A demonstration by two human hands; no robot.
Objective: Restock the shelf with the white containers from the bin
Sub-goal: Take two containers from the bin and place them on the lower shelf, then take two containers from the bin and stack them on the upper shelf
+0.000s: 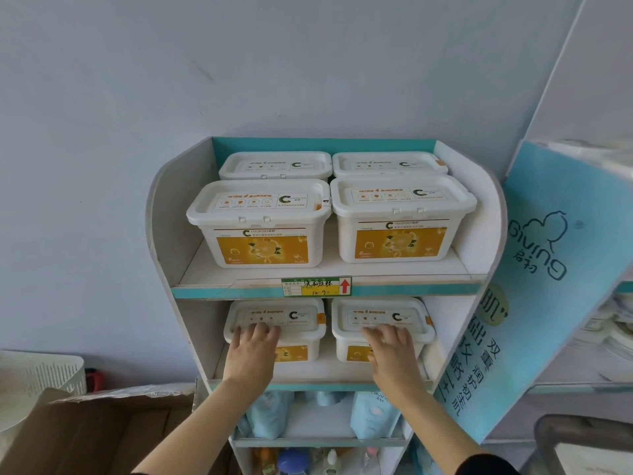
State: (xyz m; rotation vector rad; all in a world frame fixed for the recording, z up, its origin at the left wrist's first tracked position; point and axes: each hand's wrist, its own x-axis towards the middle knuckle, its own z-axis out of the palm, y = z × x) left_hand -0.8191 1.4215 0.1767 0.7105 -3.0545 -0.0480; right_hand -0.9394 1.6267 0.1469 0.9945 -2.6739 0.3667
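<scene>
- The shelf [191,289] is a white unit with teal-edged boards. Six white containers show on it: four on the top board and two on the second.
- Top board, two rows of two: front-left container [257,224], front-right container [400,217], back-left container [275,164], back-right container [387,162]. They stand upright with lids on and long axes running left to right. The front pair's yellow labels face outward.
- Second board: the lower-left container [301,323] and lower-right container [390,313] stand side by side — same orientation, a narrow gap between them.
- The left hand [251,347] rests on the front of the lower-left lid, its fingers [262,329] spread flat and unclenched, grasping nothing.
- The right hand [394,351] lies likewise on the lower-right lid, its fingers [373,334] released.
- A strip of bare board lies in front of both lower containers; a narrower strip fronts the top row, above the price tag [317,286].
- Below are blue pouches [267,413]. At lower left are a cardboard box [102,423] and a white slotted basket [41,371] — the basket's contents cannot be seen.
</scene>
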